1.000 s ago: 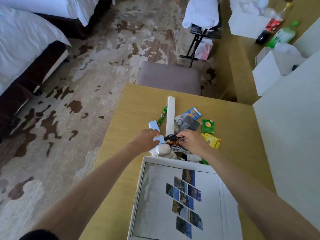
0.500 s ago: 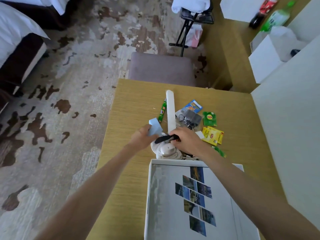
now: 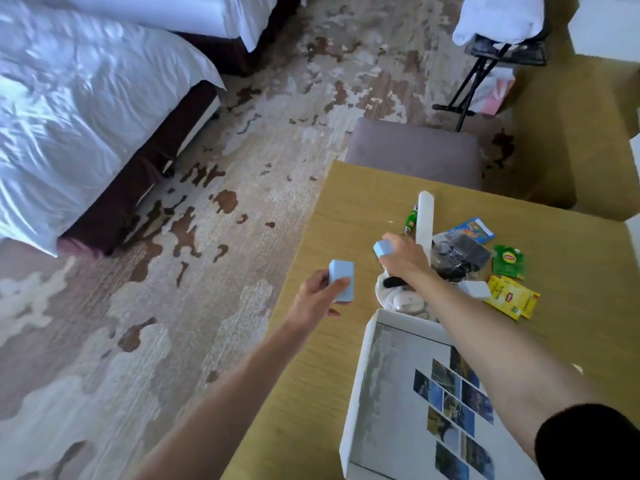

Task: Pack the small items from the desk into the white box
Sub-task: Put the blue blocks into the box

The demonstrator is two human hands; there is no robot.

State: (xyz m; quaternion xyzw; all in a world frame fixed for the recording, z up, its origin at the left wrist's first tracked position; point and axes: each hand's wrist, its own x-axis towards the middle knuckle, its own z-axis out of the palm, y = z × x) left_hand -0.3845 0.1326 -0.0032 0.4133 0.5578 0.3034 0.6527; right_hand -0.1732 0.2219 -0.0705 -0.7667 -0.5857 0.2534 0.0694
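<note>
My left hand (image 3: 320, 297) grips a light blue block (image 3: 341, 285) above the desk's left side, lifted off the pile. My right hand (image 3: 403, 254) reaches over the pile and holds a second light blue block (image 3: 382, 248). The white box (image 3: 360, 386) lies open at the near edge, with a photo collage printed on its inside. Behind it sit a white round item (image 3: 405, 303), a black clip (image 3: 393, 282), a long white bar (image 3: 425, 216), a green stick (image 3: 411, 220), dark cables in a clear bag (image 3: 457, 258), a blue packet (image 3: 472, 230), and green (image 3: 508, 262) and yellow tea bags (image 3: 512, 297).
The wooden desk (image 3: 332, 209) ends at the left over patterned carpet. A mauve stool (image 3: 415, 150) stands behind the desk. Beds with white covers (image 3: 69, 98) fill the left. A black folding stand with white cloth (image 3: 498, 36) is at the back right.
My left hand has drawn back to the left with a blue block. My right hand has let the black clip go and moved forward onto the second blue block. The camera swung left.
</note>
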